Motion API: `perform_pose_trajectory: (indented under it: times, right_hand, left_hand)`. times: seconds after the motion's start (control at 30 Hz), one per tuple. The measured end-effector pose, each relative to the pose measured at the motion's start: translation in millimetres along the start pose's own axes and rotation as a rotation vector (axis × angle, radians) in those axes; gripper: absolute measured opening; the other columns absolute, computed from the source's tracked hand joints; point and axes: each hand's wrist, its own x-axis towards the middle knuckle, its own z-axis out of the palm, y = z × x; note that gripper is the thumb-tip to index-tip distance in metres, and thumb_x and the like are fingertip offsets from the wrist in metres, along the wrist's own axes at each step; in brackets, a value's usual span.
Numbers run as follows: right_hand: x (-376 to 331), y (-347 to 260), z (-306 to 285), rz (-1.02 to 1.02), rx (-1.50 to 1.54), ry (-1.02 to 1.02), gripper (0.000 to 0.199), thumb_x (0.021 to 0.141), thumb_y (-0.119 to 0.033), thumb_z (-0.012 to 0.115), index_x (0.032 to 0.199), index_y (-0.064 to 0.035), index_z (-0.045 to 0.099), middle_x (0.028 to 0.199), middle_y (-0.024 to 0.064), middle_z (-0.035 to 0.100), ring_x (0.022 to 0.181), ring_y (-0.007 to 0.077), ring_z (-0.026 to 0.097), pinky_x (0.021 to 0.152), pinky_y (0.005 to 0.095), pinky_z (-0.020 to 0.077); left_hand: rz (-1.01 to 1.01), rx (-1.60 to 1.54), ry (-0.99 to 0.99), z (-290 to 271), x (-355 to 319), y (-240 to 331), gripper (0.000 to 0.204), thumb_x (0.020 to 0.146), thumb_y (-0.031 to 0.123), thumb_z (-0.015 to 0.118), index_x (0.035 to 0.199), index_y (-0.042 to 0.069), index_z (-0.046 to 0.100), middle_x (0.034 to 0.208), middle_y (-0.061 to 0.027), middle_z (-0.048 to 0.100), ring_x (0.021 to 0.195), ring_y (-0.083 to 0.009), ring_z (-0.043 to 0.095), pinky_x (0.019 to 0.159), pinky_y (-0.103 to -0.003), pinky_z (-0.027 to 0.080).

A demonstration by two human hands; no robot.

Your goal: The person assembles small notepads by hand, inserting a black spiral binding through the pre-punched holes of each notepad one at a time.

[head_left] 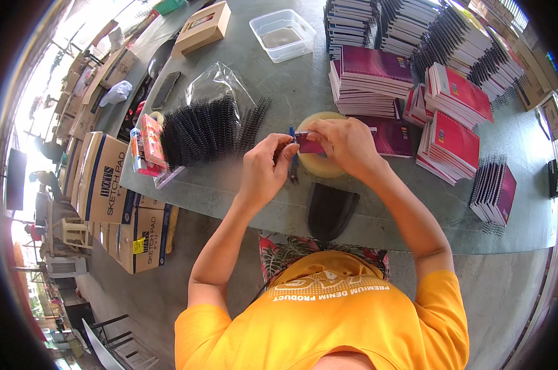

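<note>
Head view: two hands over the grey bench (242, 185), meeting above a pale yellowish tape roll (321, 165). Left hand (263, 169) pinches one end of a small magenta card (308, 145), right hand (346, 145) grips the other end from above; both fingers closed on it, card held just above the roll. One blue pen-like tool (292, 161) lies between left hand and roll, partly hidden. One black pouch (330, 209) just below the hands at the near bench edge. Left of left hand: one bundle of black spiral coils (199, 131), too many to count, plus a clear plastic bag (220, 83) behind it. Beyond right hand: stacks of magenta notebooks (377, 83), about seven piles, exact count unclear. One clear tub (282, 34) and one cardboard box (203, 26) far beyond. Open bench strip right of right hand along the near edge; near-left edge free beside the coils
</note>
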Motion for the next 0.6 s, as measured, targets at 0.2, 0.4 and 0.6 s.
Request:
perform_pose_trajectory:
  times: [0.2, 0.4, 0.6]
  right_hand:
    - [-0.2, -5.1, -5.0, 0.021, 0.024, -0.068, 0.015, 0.082, -0.018, 0.059, 0.095, -0.0140, 0.065, 0.082, 0.0074, 0.067, 0.071, 0.0292, 0.063, 0.060, 0.0394, 0.0487]
    - [-0.8, -9.3, -7.7, 0.027, 0.024, -0.084, 0.015, 0.081, -0.016, 0.060, 0.095, -0.0137, 0.065, 0.083, 0.0072, 0.067, 0.071, 0.0288, 0.063, 0.061, 0.0394, 0.0492]
    - [-2.1, -9.6, -8.1, -0.011, 0.052, -0.073, 0.015, 0.080, -0.014, 0.060, 0.094, -0.0119, 0.065, 0.084, 0.0076, 0.066, 0.076, 0.0289, 0.063, 0.065, 0.0386, 0.0492]
  left_hand:
    - [-0.004, 0.105, 0.011, -4.7, -3.7, 9.2, 0.020, 0.089, 0.019, 0.058, 0.085, -0.001, 0.060, 0.072, -0.0151, 0.062, 0.063, -0.0286, 0.060, 0.059, -0.033, 0.047]
    - [-0.066, -0.024, -0.098, -3.9, -4.0, 3.1, 0.035, 0.095, 0.029, 0.049, 0.078, 0.000, 0.057, 0.062, -0.0123, 0.059, 0.055, -0.0297, 0.058, 0.053, -0.035, 0.045]
    - [-0.494, -0.155, -0.146, -5.7, 7.1, 15.0, 0.039, 0.096, 0.034, 0.048, 0.079, 0.000, 0.057, 0.057, -0.0054, 0.054, 0.049, -0.0100, 0.051, 0.044, -0.026, 0.039]
